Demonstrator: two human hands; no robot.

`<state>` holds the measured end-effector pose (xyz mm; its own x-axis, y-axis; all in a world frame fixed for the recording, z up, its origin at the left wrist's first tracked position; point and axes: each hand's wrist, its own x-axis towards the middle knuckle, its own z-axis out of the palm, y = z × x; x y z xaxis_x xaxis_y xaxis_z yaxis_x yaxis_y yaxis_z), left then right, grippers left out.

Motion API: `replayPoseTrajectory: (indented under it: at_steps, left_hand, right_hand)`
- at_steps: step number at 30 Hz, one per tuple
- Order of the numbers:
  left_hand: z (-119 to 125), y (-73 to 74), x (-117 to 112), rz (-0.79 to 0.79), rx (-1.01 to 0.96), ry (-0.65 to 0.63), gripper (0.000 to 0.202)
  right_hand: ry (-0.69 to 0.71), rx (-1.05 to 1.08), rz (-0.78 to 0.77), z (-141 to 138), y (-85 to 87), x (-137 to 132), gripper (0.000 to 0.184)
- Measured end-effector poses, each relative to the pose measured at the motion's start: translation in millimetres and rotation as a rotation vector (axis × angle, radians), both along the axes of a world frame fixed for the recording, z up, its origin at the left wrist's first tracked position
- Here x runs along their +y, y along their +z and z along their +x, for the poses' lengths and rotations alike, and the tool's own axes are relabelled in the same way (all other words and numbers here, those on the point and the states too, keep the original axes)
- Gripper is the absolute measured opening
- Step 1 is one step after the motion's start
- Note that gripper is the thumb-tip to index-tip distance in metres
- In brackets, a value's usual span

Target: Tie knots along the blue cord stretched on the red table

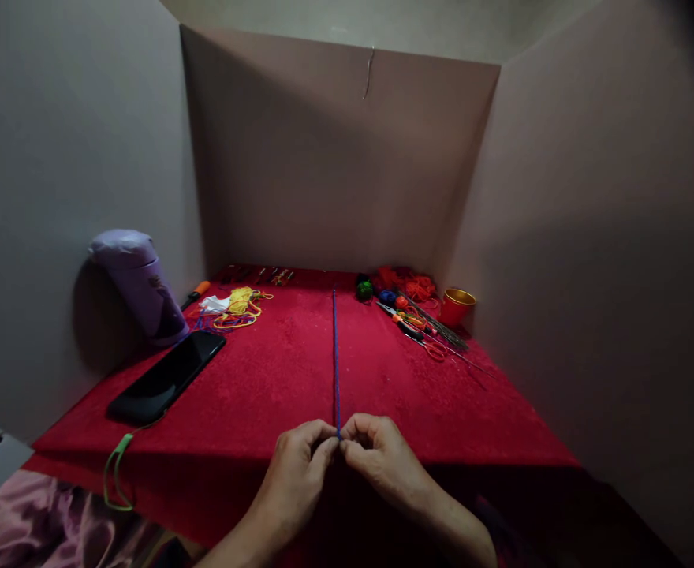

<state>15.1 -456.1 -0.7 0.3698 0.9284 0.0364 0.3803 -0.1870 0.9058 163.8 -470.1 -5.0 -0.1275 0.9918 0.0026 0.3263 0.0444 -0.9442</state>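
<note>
Pinching the near end of a thin, straight blue yarn-like strand [336, 359] between thumb and fingers of left hand [298, 465] and right hand [382, 454], tips nearly meeting. Running to twelve o'clock over the red cloth-covered tabletop [276, 371]. Could slip or untwist through easing either grip; could snag on red-handled metal scissors [427, 345], between one and two o'clock, after swinging sideways.

Matt cord [336, 355], velvety cloth [281, 363], glossy phone [168, 377].
</note>
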Motion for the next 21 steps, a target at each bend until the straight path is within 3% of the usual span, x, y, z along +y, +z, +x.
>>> replayPoseTrajectory:
  at_steps: [3, 8, 14, 21]
  left_hand:
    - [-2.0, 2.2, 3.8, 0.105, 0.100, -0.029, 0.021]
    - [-2.4, 1.3, 8.5, 0.136, 0.184, -0.089, 0.021]
    - [0.0, -1.8, 11.2, 0.001, 0.078, -0.036, 0.018]
    - [6.9, 0.3, 7.0, -0.187, -0.152, 0.025, 0.017]
  right_hand:
    - [0.000, -0.154, 0.096, 1.1, 1.4, -3.7, 0.010]
    - [-0.002, -0.421, 0.270, -1.0, -2.9, -9.7, 0.013]
    - [-0.048, -0.631, 0.373, 1.8, -5.1, -18.2, 0.016]
    - [-0.142, -0.617, 0.553, -7.0, -7.4, -36.8, 0.018]
